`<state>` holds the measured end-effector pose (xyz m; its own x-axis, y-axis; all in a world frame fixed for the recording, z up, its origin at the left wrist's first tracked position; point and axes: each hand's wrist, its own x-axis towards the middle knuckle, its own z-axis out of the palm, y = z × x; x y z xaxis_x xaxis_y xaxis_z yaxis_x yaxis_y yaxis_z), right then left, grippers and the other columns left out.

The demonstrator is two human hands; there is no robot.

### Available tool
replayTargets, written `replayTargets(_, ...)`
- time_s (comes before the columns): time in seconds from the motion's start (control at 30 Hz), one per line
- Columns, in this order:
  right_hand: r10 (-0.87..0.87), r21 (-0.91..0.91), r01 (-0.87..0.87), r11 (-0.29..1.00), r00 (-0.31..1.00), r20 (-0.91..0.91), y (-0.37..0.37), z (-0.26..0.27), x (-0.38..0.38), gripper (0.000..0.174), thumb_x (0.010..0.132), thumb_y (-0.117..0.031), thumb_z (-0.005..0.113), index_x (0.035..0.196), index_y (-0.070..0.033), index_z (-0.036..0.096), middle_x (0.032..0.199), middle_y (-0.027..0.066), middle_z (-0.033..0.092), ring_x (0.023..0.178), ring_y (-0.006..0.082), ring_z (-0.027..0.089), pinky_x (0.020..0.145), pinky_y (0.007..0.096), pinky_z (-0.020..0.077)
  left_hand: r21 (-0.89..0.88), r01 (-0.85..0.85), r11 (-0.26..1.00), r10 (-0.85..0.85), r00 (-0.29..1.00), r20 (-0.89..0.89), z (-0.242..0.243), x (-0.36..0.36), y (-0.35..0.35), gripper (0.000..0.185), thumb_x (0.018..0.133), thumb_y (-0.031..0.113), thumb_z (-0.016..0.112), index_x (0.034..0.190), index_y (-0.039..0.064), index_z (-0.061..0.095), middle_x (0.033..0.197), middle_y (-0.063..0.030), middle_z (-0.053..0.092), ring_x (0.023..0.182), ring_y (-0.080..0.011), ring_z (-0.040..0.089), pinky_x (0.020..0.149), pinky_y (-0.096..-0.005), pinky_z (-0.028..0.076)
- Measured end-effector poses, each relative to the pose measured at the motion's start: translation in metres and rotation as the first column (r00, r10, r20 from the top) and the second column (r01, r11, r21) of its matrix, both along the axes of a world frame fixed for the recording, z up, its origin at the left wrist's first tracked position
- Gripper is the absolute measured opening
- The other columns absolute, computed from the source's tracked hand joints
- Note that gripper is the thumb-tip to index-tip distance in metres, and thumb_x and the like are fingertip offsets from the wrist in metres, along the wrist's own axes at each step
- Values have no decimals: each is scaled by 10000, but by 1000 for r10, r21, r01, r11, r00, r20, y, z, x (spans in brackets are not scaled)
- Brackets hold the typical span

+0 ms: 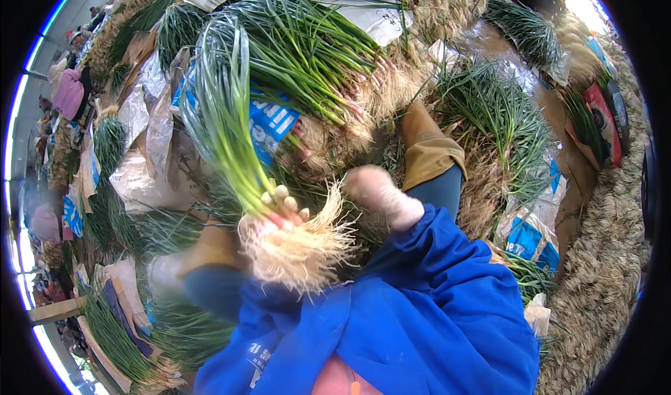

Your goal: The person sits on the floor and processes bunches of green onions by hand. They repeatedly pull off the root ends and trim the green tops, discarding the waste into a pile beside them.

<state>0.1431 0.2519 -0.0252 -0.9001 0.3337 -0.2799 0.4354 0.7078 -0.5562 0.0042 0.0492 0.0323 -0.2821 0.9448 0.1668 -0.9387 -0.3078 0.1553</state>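
My left hand (pixel 285 202) is wrapped around a bunch of green onions (pixel 230 133) just above its pale roots; only the fingertips show, the rest being hidden by stems and roots. The long leaves point up and away, while the root mass hangs over my lap. To the right of the roots is my right hand (pixel 380 196), blurred, its fingers not clearly seen. Beyond both hands lies a large pile of green onions (pixel 309 54), its roots towards the right. Another heap of green onions (pixel 498 127) stands at the right, roots facing me.
Plastic sacks (pixel 149 180) lie at left, with more onion bundles (pixel 112 321) below them. A blue-and-white sack (pixel 532 237) is at right, beside a long bank of tangled roots (pixel 597 269). A person in pink (pixel 69 93) is at far left. My knees are spread on both sides.
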Motion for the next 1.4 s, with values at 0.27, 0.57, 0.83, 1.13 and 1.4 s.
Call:
replayTargets(0.27, -135, 284, 341, 896, 819, -558, 28, 22, -33, 406, 806, -150, 693, 1203, -154, 606, 898, 109, 649, 773, 309, 651, 668, 408, 521, -108, 15, 994, -9, 999, 53, 9, 7, 13, 663, 885, 402, 585, 1390, 11, 407, 1013, -55, 534, 992, -222, 528, 956, -419, 451)
replayTargets(0.57, -139, 79, 259, 963, 722, -678, -39, 66, -15, 93, 842, -156, 690, 845, -72, 649, 761, 120, 645, 688, 313, 649, 578, 384, 513, -572, -141, 808, 145, 989, -39, 20, 25, 29, 699, 817, 457, 622, 1360, 38, 486, 1410, -156, 475, 1011, -274, 573, 915, -457, 485)
replayTargets(0.83, -87, 166, 26, 986, 924, 373, 0, 17, 26, 145, 885, -218, 611, 905, -81, 654, 829, 150, 680, 786, 357, 655, 699, 447, 512, -398, -131, 908, 176, 981, 80, 22, 22, 15, 611, 829, 470, 631, 1270, 54, 559, 1344, -108, 541, 1254, -273, 493, 1101, -475, 351)
replayTargets(1.13, -477, -906, -180, 382, 802, -360, -22, 60, -95, 433, 945, -159, 609, 1348, -56, 489, 1091, 98, 665, 847, 145, 629, 771, 291, 522, -397, -119, 910, 135, 991, 13, 22, 14, 7, 465, 871, 394, 598, 1175, 43, 590, 1179, -134, 602, 1028, -255, 582, 1021, -439, 433)
replayTargets(1.4, -137, 51, 271, 961, 631, -763, -43, 42, -75, 221, 821, -223, 652, 688, -64, 577, 764, 115, 590, 764, 326, 593, 681, 410, 503, -484, -112, 868, 165, 984, 67, 25, 25, 9, 460, 854, 405, 610, 1145, 49, 601, 1151, -93, 615, 1031, -242, 586, 986, -430, 455)
